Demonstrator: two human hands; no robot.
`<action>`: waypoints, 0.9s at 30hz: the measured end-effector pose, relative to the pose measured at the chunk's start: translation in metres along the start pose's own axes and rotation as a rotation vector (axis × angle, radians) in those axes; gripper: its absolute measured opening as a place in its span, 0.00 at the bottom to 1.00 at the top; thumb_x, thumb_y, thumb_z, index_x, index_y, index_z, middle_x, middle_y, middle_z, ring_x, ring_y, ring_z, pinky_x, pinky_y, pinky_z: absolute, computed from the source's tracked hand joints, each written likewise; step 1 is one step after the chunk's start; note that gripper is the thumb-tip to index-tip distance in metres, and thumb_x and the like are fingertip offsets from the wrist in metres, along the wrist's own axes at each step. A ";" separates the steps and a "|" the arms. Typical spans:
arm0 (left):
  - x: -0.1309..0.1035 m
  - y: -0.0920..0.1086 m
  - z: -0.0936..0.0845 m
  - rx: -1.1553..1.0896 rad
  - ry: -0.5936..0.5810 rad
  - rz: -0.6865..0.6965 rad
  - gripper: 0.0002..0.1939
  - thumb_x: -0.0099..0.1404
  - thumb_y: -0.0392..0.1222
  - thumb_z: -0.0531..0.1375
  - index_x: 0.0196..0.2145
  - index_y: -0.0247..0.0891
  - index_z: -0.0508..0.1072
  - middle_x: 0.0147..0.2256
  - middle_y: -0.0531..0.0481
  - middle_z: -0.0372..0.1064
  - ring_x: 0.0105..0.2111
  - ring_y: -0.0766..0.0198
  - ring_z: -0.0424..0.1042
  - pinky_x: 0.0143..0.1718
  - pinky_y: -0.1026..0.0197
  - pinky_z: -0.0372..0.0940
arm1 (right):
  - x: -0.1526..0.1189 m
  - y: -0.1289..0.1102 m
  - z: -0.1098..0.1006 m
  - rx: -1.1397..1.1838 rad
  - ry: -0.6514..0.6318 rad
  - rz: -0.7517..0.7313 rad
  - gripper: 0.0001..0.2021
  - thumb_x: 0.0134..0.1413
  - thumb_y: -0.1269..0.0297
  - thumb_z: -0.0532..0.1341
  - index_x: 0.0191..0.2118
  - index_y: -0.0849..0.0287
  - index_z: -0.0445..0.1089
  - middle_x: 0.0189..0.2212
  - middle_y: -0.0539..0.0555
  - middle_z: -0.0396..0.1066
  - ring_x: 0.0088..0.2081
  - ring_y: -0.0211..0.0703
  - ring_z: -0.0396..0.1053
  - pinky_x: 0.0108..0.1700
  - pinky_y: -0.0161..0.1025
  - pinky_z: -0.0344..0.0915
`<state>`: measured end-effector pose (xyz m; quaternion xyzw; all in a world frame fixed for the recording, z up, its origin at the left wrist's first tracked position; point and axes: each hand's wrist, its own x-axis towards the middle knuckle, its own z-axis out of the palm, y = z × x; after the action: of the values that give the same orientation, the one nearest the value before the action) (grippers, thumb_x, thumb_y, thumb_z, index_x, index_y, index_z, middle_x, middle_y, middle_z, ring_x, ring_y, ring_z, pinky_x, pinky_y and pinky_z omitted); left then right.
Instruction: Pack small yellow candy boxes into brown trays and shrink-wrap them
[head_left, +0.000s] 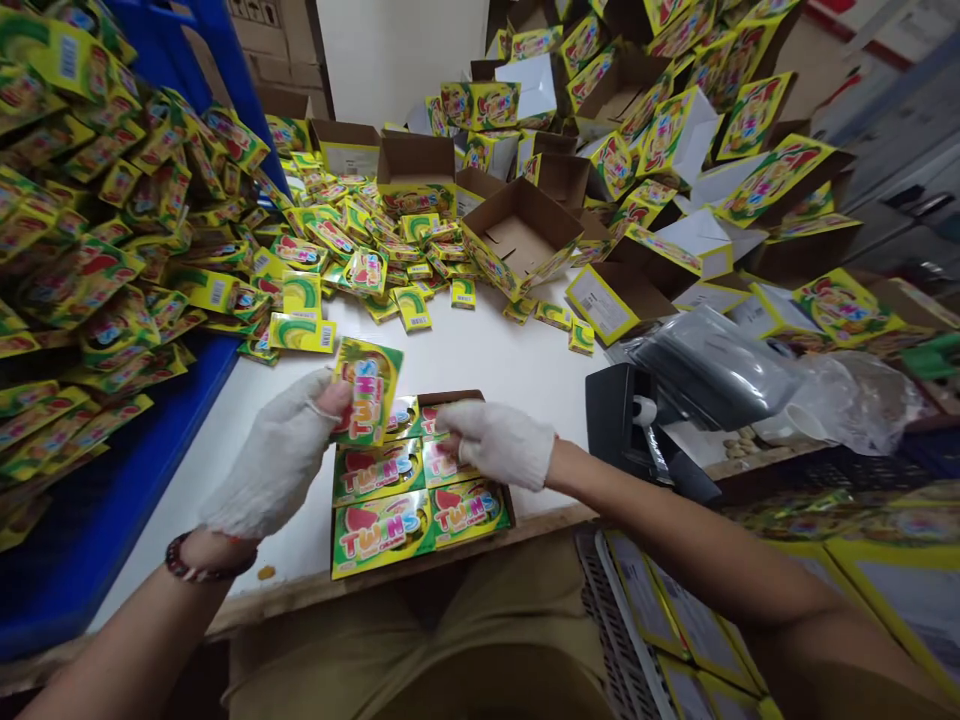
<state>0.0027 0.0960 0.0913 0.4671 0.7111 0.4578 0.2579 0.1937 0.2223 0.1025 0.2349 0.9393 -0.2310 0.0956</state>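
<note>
My left hand (281, 445), in a white glove with bare fingertips, is closed around a small yellow-green candy box (367, 388) printed "TWINS". It holds this box tilted upright above the left rear of an open display carton (512, 512). Inside the carton, several like candy boxes (381, 528) lie flat in two columns, printed faces up. My right hand (499, 440), gloved the same way, is over the carton's right rear part. Its fingers are curled together at the boxes there; what is between them, if anything, is hidden.
A blue crate (176, 400) heaped with candy boxes stands at the left. More loose boxes (367, 270) spread across the back of the white table (525, 360). Empty display cartons (525, 235) pile up behind and to the right. A black tape dispenser (626, 420) and clear plastic bags (712, 365) lie at the right.
</note>
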 end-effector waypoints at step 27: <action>0.021 -0.021 0.049 0.768 -0.116 0.435 0.16 0.70 0.44 0.50 0.47 0.35 0.72 0.41 0.43 0.74 0.42 0.51 0.73 0.44 0.50 0.66 | 0.041 0.037 0.035 0.063 0.624 0.024 0.07 0.61 0.68 0.58 0.32 0.58 0.72 0.35 0.55 0.70 0.40 0.45 0.66 0.45 0.40 0.61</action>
<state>0.0241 0.1317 0.0519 0.6928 0.6991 0.1771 0.0028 0.1785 0.2505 0.0455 0.3083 0.9129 -0.1756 -0.2020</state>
